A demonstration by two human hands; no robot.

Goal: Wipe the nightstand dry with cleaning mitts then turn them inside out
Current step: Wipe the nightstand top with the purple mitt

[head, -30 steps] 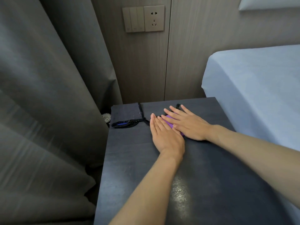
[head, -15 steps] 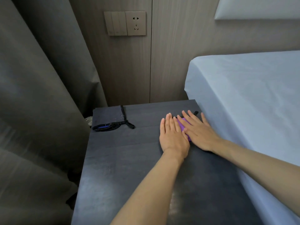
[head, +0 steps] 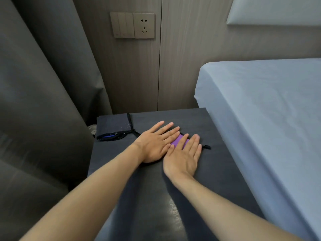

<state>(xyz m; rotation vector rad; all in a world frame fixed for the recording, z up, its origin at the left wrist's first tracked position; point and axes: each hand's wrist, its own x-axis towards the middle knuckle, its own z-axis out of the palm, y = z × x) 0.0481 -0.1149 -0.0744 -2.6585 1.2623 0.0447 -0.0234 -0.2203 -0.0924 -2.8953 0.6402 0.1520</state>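
Note:
A purple cleaning mitt (head: 178,141) lies flat on the dark nightstand (head: 139,197), right of its middle. Both hands cover most of it. My left hand (head: 154,143) rests flat on its left part, fingers straight and pointing to the back right. My right hand (head: 184,157) lies flat on its right part, fingers straight, thumb touching the left hand. A black loop (head: 206,146) sticks out from under the right hand. A second, dark mitt (head: 112,126) with a black rim lies at the nightstand's back left corner, untouched.
A bed with a pale blue sheet (head: 269,119) stands tight against the nightstand's right side. A grey curtain (head: 43,101) hangs along the left. Behind is a wood wall with a switch and socket plate (head: 144,26). The nightstand's near part shines.
Both hands slid the purple mitt from the nightstand's middle to its right edge, then back a little to the left. The dark mitt has stayed put.

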